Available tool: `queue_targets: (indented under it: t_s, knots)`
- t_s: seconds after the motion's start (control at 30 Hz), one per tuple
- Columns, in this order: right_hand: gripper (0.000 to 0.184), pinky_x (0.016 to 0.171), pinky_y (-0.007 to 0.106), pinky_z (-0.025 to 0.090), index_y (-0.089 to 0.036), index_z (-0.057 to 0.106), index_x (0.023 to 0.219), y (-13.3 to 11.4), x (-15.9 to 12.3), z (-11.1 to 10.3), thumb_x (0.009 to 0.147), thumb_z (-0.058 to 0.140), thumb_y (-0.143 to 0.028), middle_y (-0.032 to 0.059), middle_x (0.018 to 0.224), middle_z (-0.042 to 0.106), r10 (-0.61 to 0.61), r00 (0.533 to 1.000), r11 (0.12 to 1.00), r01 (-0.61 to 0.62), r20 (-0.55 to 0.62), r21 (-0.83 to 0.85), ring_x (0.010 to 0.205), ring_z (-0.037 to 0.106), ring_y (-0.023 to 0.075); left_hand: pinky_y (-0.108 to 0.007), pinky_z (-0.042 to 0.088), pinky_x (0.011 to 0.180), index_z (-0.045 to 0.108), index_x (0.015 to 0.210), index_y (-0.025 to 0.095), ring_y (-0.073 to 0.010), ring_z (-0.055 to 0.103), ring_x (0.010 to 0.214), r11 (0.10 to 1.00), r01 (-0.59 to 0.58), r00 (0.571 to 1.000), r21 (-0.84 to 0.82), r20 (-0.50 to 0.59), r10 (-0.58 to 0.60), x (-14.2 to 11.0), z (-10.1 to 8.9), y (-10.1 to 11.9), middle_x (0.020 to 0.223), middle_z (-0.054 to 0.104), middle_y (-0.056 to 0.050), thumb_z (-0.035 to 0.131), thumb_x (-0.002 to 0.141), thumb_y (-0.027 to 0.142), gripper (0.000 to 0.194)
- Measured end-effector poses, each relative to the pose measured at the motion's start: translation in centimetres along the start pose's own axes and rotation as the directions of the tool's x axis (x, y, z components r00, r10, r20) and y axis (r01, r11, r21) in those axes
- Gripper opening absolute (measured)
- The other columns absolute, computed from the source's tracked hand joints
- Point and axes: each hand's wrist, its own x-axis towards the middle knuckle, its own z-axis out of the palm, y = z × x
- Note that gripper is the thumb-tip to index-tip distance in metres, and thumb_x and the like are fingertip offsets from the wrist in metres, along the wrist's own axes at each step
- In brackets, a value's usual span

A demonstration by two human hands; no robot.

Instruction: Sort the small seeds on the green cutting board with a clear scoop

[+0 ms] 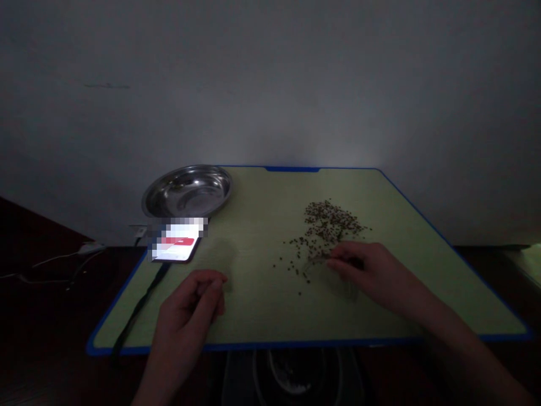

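A loose heap of small dark grains [332, 221] lies on the pale green board [262, 197], with several stray ones scattered toward the front. At the heap's near edge, my right hand [366, 265] pinches a thin, curved, pale piece [315, 260] whose kind I cannot make out. Its tip points left, low over the stray grains. My left hand [192, 307] is over the board's front left part, fingers curled and thumb pressed to the index finger. Whatever it may hold is hidden.
A shiny steel bowl [192, 192] stands at the back left corner. In front of it lies a lit phone [177, 243], and a black strap [139, 310] runs from there to the front edge. Behind is a grey wall [270, 84]; white cables [87, 251] lie at left.
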Motion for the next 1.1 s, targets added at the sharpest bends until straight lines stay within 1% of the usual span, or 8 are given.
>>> queue_targets:
  t_s: [0.1,0.27,0.33,0.47,0.73,0.9,1.0,1.1]
  knots:
    - [0.023,0.058,0.03,0.04,-0.022,0.064,0.075,-0.5,-0.4,0.3,0.09,0.053,-0.036,0.0002,0.067,0.065,-0.007,0.999,1.0,0.007,0.053,-0.003,0.061,0.057,0.016,-0.02,0.036,0.039,0.063,0.074,0.021,-0.0106,0.047,0.041,1.0,-0.004,1.0,0.015,-0.003,0.004,-0.1,-0.1,0.2,0.047,0.053,0.005,0.056,0.079,0.045,0.026]
    - [0.024,0.061,0.031,0.042,-0.022,0.067,0.078,0.1,-0.3,-0.2,0.089,0.053,-0.037,0.0014,0.071,0.068,-0.015,0.999,1.0,0.015,-0.037,-0.011,0.065,0.06,0.0176,-0.02,0.034,0.038,0.063,0.074,0.021,-0.0101,0.045,0.04,1.0,-0.019,1.0,0.016,0.001,0.019,-0.1,-0.1,0.1,0.047,0.051,0.006,0.055,0.081,0.043,0.025]
    - [0.025,0.061,0.031,0.042,-0.022,0.066,0.076,0.6,-0.3,-0.4,0.089,0.053,-0.038,0.0014,0.07,0.067,-0.005,0.999,1.0,0.004,-0.044,-0.013,0.064,0.06,0.0177,-0.02,0.035,0.039,0.063,0.074,0.021,-0.0102,0.046,0.041,0.999,-0.025,1.0,0.023,0.002,0.025,-0.1,-0.1,0.1,0.047,0.051,0.006,0.055,0.081,0.043,0.025]
    - [0.026,0.06,0.031,0.042,-0.022,0.064,0.074,1.1,-0.5,-0.2,0.089,0.051,-0.038,0.0009,0.068,0.065,0.016,1.0,1.0,-0.016,-0.013,0.012,0.064,0.059,0.0174,-0.02,0.037,0.04,0.063,0.075,0.02,-0.0107,0.048,0.042,0.999,-0.042,0.999,0.032,0.006,0.042,-0.1,-0.1,-0.1,0.047,0.052,0.006,0.055,0.081,0.043,0.024]
    - [0.022,0.06,0.031,0.041,-0.022,0.065,0.077,0.7,-1.0,0.2,0.088,0.052,-0.035,0.001,0.07,0.066,0.027,0.998,1.0,-0.028,0.048,0.0,0.064,0.059,0.0172,-0.02,0.038,0.041,0.063,0.075,0.021,-0.0105,0.048,0.042,0.997,-0.051,0.999,0.052,0.0,0.051,0.0,0.1,-0.1,0.047,0.052,0.006,0.054,0.082,0.043,0.025]
    - [0.023,0.058,0.031,0.04,-0.022,0.063,0.075,0.6,-1.2,0.3,0.089,0.051,-0.036,0.0005,0.068,0.065,0.037,0.997,0.999,-0.037,0.061,-0.005,0.062,0.057,0.0167,-0.02,0.036,0.04,0.063,0.076,0.021,-0.0103,0.048,0.042,0.998,-0.038,0.999,0.056,0.004,0.038,0.0,-0.1,-0.2,0.048,0.053,0.005,0.054,0.082,0.043,0.025]
    - [0.021,0.06,0.03,0.041,-0.023,0.064,0.077,0.2,-1.1,0.7,0.09,0.052,-0.035,0.0005,0.07,0.066,0.024,0.997,1.0,-0.024,0.067,-0.003,0.063,0.059,0.0166,-0.02,0.037,0.04,0.062,0.075,0.021,-0.0104,0.049,0.043,0.998,-0.041,0.999,0.053,-0.004,0.041,0.0,-0.1,-0.4,0.049,0.054,0.005,0.054,0.082,0.042,0.024]
    - [0.02,0.061,0.03,0.041,-0.023,0.065,0.078,-0.1,-0.8,0.9,0.09,0.052,-0.033,0.0008,0.071,0.068,0.01,0.998,1.0,-0.008,0.064,-0.029,0.065,0.06,0.0168,-0.02,0.034,0.039,0.063,0.077,0.021,-0.0102,0.047,0.041,0.999,-0.037,0.999,0.036,-0.001,0.037,-0.1,-0.1,-0.5,0.048,0.053,0.005,0.054,0.082,0.041,0.022]
